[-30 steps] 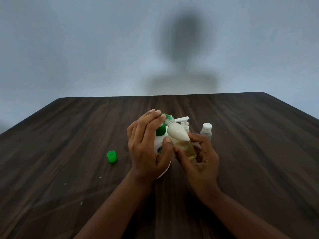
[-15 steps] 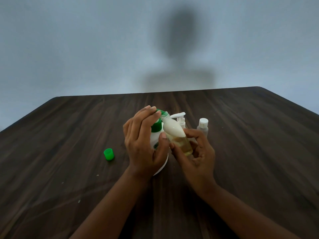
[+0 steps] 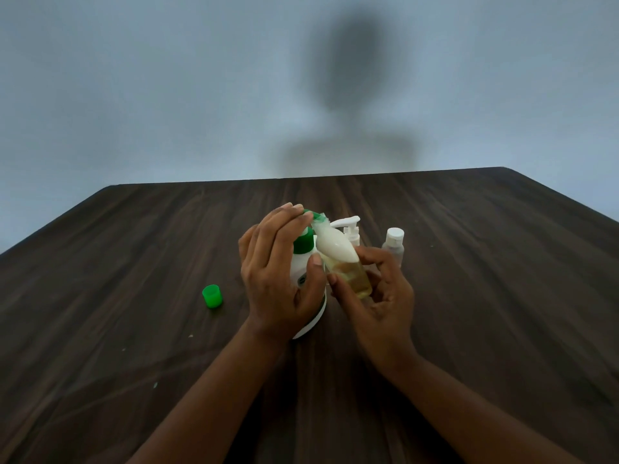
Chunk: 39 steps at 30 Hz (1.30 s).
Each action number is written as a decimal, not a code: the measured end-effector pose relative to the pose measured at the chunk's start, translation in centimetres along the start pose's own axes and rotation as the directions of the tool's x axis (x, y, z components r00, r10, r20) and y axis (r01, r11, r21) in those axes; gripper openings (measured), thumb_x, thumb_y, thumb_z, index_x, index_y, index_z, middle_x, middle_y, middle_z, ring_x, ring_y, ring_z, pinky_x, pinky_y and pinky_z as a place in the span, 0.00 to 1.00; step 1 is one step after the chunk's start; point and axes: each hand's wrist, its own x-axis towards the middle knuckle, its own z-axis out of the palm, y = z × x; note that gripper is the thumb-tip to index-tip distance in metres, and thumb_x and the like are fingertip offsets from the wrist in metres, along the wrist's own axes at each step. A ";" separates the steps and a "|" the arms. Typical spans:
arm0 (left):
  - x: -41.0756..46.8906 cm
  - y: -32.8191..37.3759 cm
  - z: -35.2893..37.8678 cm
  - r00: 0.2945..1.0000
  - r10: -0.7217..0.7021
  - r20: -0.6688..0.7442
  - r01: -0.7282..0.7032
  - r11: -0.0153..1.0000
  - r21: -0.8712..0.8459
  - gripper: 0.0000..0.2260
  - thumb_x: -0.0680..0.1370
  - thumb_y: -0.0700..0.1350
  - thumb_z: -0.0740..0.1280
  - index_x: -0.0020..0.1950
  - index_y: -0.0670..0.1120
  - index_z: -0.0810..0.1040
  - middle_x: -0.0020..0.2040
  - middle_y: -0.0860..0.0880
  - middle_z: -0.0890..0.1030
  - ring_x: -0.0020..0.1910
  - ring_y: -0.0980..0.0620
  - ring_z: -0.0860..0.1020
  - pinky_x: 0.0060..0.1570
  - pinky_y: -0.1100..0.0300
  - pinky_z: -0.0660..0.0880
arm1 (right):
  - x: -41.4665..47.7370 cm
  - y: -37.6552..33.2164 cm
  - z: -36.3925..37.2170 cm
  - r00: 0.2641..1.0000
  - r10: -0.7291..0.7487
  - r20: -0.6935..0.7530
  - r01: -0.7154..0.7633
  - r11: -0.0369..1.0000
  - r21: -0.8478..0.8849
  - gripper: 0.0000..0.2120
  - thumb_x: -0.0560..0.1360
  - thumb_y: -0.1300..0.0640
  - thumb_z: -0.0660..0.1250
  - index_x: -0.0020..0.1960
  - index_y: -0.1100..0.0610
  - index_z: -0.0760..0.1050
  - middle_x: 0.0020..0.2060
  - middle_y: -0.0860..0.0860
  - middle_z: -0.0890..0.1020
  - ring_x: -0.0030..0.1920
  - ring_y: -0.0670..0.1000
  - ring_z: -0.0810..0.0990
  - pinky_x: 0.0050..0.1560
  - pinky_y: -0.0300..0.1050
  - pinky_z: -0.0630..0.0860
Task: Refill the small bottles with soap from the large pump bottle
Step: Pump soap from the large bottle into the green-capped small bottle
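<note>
Filling step, underway: left hand [image 3: 279,279] pressing down on pump bottle [image 3: 303,262], right hand [image 3: 375,296] gripping tilted small bottle [image 3: 338,256] at spout; next, probably right and cap it.

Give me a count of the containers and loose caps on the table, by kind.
Large pump bottle: 1
Small bottle held in right hand: 1
Small pump bottle: 1
Small white-capped bottle: 1
Loose green cap: 1
Total: 5
</note>
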 end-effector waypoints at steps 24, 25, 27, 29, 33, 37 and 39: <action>2.2 -4.3 -6.0 0.844 -0.535 0.028 0.536 0.842 -0.061 0.09 0.78 0.37 0.61 0.52 0.47 0.78 0.51 0.45 0.81 0.45 0.62 0.77 0.50 0.61 0.76 | -0.4 -1.2 0.0 0.977 0.212 0.020 -0.210 0.945 0.252 0.13 0.71 0.43 0.71 0.54 0.43 0.74 0.50 0.46 0.83 0.50 0.51 0.83 0.48 0.49 0.80; 1.6 -5.6 -7.1 0.806 -0.576 0.140 0.572 0.817 0.071 0.08 0.78 0.38 0.62 0.52 0.50 0.78 0.51 0.46 0.80 0.45 0.62 0.76 0.50 0.62 0.76 | -0.4 -1.2 0.0 0.977 0.212 0.016 -0.209 0.947 0.245 0.13 0.71 0.45 0.70 0.54 0.45 0.73 0.49 0.44 0.83 0.48 0.49 0.82 0.47 0.46 0.79; 0.0 -8.1 -9.2 0.690 -0.608 0.392 0.461 0.787 0.409 0.09 0.78 0.44 0.66 0.55 0.56 0.75 0.54 0.49 0.75 0.52 0.52 0.75 0.56 0.47 0.74 | -0.4 -1.1 -0.1 0.978 0.210 0.014 -0.208 0.954 0.215 0.14 0.71 0.45 0.68 0.54 0.47 0.72 0.48 0.42 0.82 0.47 0.47 0.82 0.45 0.43 0.79; -1.4 -9.1 -10.6 0.508 -0.673 0.537 0.425 0.739 0.523 0.14 0.76 0.48 0.69 0.59 0.60 0.72 0.56 0.50 0.71 0.57 0.44 0.73 0.57 0.40 0.72 | -0.4 -1.0 -0.1 0.980 0.197 0.016 -0.197 0.964 0.180 0.13 0.72 0.45 0.67 0.54 0.46 0.72 0.48 0.42 0.82 0.47 0.48 0.82 0.45 0.44 0.79; -3.6 -8.9 -11.0 0.397 -0.665 0.632 0.379 0.746 0.547 0.27 0.73 0.51 0.72 0.69 0.61 0.66 0.59 0.51 0.69 0.58 0.47 0.72 0.58 0.45 0.72 | -0.3 -0.9 -0.3 0.986 0.164 0.015 -0.164 0.975 0.149 0.11 0.73 0.45 0.67 0.53 0.44 0.72 0.48 0.43 0.81 0.45 0.48 0.81 0.42 0.45 0.80; -4.3 -9.1 -10.2 0.450 -0.641 0.621 0.375 0.768 0.520 0.27 0.74 0.48 0.72 0.71 0.56 0.68 0.57 0.52 0.68 0.55 0.51 0.72 0.55 0.51 0.73 | -0.1 -0.9 -0.5 0.990 0.141 0.020 -0.143 0.982 0.126 0.09 0.73 0.44 0.67 0.52 0.36 0.72 0.48 0.43 0.81 0.45 0.49 0.82 0.41 0.45 0.80; -4.3 -9.0 -9.8 0.495 -0.635 0.593 0.362 0.771 0.523 0.26 0.74 0.46 0.72 0.71 0.55 0.69 0.56 0.52 0.67 0.53 0.51 0.72 0.52 0.54 0.73 | -0.1 -0.8 -0.6 0.990 0.141 0.009 -0.141 0.982 0.127 0.09 0.73 0.45 0.67 0.52 0.40 0.73 0.47 0.42 0.82 0.45 0.49 0.82 0.41 0.46 0.80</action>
